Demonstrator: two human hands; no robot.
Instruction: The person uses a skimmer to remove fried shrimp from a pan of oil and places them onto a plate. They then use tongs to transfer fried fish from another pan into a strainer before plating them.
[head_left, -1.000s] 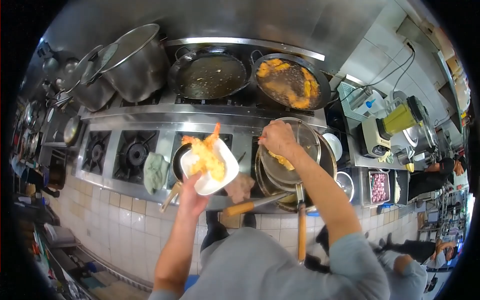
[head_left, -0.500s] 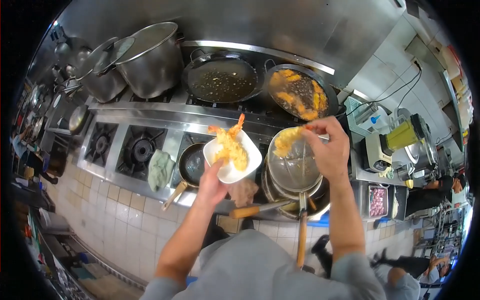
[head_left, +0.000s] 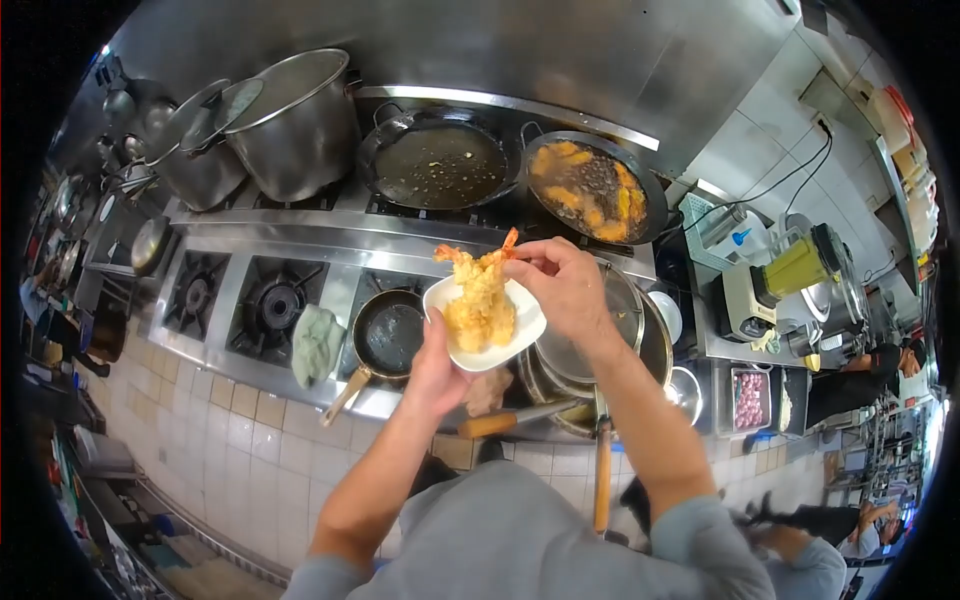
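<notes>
My left hand [head_left: 440, 365] grips a small white square bowl [head_left: 532, 318] by its left rim, thumb over the edge. Golden battered shrimp [head_left: 478, 300] are heaped in it, their orange tails sticking up over the far rim. With fingertips pinched at a tail on the right, my right hand [head_left: 565, 285] holds a fried shrimp against the heap. Below that hand, a round mesh strainer [head_left: 585, 350] with a wooden handle rests over a large pot.
Behind are a wok of oil [head_left: 440, 165] and a wok with orange pieces frying [head_left: 590, 190]. A small frying pan [head_left: 390, 332] and green cloth [head_left: 318, 345] lie left. Tall steel pots [head_left: 290, 130] stand back left; a blender [head_left: 795, 270] stands right. People are at the far right.
My right hand has carried a fried shrimp left from over the strainer to the white bowl. The bowl has shifted slightly right, and the strainer underneath is uncovered.
</notes>
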